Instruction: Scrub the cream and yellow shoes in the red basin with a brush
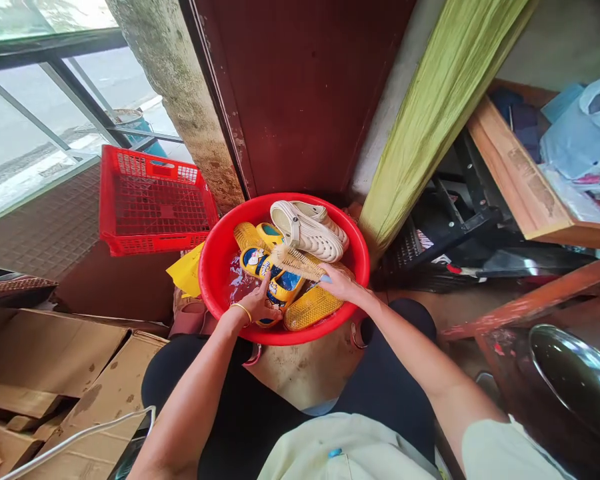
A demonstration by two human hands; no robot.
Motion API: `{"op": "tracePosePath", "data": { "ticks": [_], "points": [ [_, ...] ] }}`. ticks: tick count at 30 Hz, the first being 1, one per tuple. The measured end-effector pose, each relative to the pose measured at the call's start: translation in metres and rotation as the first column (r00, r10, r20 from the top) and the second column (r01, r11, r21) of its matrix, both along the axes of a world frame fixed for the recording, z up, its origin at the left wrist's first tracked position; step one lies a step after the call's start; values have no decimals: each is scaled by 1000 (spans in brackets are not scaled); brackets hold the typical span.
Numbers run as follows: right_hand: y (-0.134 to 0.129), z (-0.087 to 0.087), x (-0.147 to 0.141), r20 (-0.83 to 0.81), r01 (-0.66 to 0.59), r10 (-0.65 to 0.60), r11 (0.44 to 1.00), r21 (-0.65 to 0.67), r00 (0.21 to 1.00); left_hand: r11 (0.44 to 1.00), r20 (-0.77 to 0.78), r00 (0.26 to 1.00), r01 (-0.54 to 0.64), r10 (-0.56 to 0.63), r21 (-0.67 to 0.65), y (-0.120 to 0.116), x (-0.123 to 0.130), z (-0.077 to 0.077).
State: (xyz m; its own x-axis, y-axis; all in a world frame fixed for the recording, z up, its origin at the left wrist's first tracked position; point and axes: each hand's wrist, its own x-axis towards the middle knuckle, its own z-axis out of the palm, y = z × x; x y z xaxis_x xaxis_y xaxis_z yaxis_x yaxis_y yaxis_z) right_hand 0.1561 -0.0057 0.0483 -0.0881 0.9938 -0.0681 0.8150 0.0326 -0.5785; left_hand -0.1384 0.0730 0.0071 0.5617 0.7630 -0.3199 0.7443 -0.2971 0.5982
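A red basin (209,267) stands between my knees with several shoes and some water in it. My left hand (258,303) holds a yellow slipper (283,283) with a dark blue inside and cartoon prints, thumb against its upper. In my right hand (341,283) is a scrub brush (300,262), its pale bristles lying over the slipper. My fingers partly hide its handle. A yellow sole (313,308) faces up below the brush. White clogs (310,230) rest on top at the back of the basin, and another yellow shoe (250,237) lies at the left.
A red plastic crate (157,237) is at the left, above cardboard boxes (50,347). A dark red door (305,93) stands behind the basin. At the right are a green curtain (430,100), a wooden table (525,180) and a glass lid (575,373).
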Motion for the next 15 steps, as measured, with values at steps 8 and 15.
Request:
{"op": "tracePosePath", "data": {
  "ticks": [8,15],
  "points": [
    [-24,9,-36,141,-86,67,988,131,988,957,251,926,-291,281,2,-8,18,24],
    [-34,9,-23,306,-65,62,998,-2,950,856,381,770,-416,511,-308,0,23,36]
  ]
}}
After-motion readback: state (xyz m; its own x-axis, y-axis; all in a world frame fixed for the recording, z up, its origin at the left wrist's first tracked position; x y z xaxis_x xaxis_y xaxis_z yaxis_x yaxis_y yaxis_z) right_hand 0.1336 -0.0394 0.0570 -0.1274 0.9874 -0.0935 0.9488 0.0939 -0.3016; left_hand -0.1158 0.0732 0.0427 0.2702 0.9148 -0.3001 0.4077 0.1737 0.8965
